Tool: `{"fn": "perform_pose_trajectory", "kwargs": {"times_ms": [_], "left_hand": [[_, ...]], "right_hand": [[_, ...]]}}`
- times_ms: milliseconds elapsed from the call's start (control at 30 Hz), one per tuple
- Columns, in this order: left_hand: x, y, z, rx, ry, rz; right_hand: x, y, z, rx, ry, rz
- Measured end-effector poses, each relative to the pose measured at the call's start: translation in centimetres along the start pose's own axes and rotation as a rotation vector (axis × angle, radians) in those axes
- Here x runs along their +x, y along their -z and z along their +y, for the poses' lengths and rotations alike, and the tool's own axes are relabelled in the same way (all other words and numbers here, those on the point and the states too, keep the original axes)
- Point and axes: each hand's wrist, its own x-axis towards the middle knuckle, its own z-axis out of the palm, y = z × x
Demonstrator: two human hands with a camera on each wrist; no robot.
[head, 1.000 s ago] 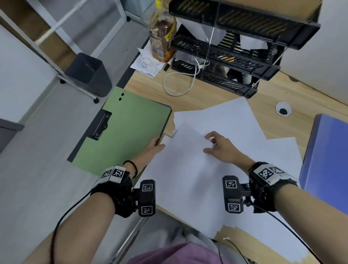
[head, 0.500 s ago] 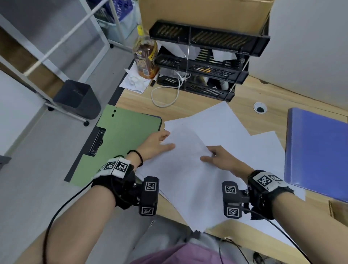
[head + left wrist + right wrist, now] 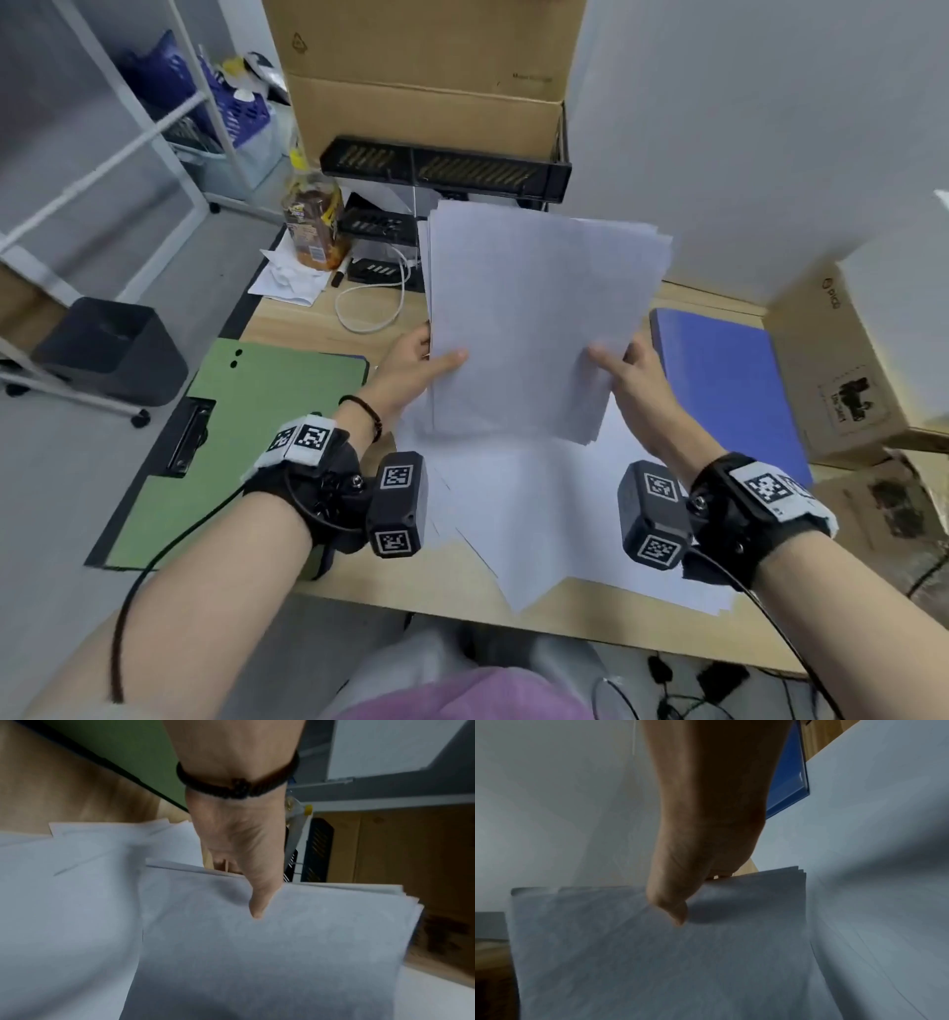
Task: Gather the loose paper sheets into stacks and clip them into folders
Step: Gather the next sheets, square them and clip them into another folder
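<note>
Both hands, left (image 3: 411, 360) and right (image 3: 629, 370), pinch one gathered stack (image 3: 534, 318) upright over the desk (image 3: 318, 318); nothing looks clipped, loose sheets (image 3: 544, 519) remain by its front edge, green folder (image 3: 241, 431) waiting open.

Matt white paper stack (image 3: 534, 318) above pale wood-grain desk (image 3: 308, 321).

Bare desk (image 3: 303, 321) lies between the green folder (image 3: 246, 442) and the cable (image 3: 367, 308). Far edge blocked by the tray rack (image 3: 447, 167), bottle (image 3: 310, 226) and box (image 3: 426, 72). Loose sheets (image 3: 539, 514) cover the centre. Blue folder (image 3: 729, 390) and a carton (image 3: 842, 380) close off the right. A raised stack (image 3: 534, 318) fills the space above the centre
</note>
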Motion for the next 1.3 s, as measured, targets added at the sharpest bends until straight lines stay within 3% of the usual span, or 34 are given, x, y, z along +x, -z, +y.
{"fn": "perform_pose_trajectory", "kwargs": {"times_ms": [133,267,333,433,500,600,733,1000,1167,1300], "left_hand": [[-0.6,-1.8,-0.2,0.059,0.022,0.071],[-2.4,-1.9,-2.8,0.135,0.186,-0.055],[-2.9,-2.4,-2.7,0.180,0.208,-0.037],[-2.8,-3.6,-0.9,0.234,0.169,0.040],[-2.8,-4.2,0.3,0.207,0.117,0.070],[-3.0,-4.9,0.3,0.176,0.094,0.116],[-2.8,-5.7,-2.0,0.326,0.182,0.051],[-0.7,-3.6,-5.2,0.446,0.343,0.046],[2.8,-1.8,-5.4,0.529,0.316,0.094],[6.4,-0.7,-5.7,0.544,0.248,0.154]], "right_hand": [[-1.4,1.0,2.0,-0.060,-0.028,-0.040],[-3.2,2.1,6.3,-0.150,-0.175,-0.094],[-4.0,2.6,6.5,-0.197,-0.130,-0.132],[-3.9,2.9,4.9,-0.200,-0.023,-0.162],[-3.3,3.0,3.9,-0.179,-0.057,-0.096],[-2.5,3.6,3.7,-0.162,-0.106,-0.114],[-2.2,5.4,5.4,-0.168,-0.233,-0.110],[-1.5,7.5,12.1,-0.052,-0.555,0.105],[-0.4,5.8,13.7,0.031,-0.696,0.222],[1.2,3.6,14.4,0.101,-0.825,0.235]]}}
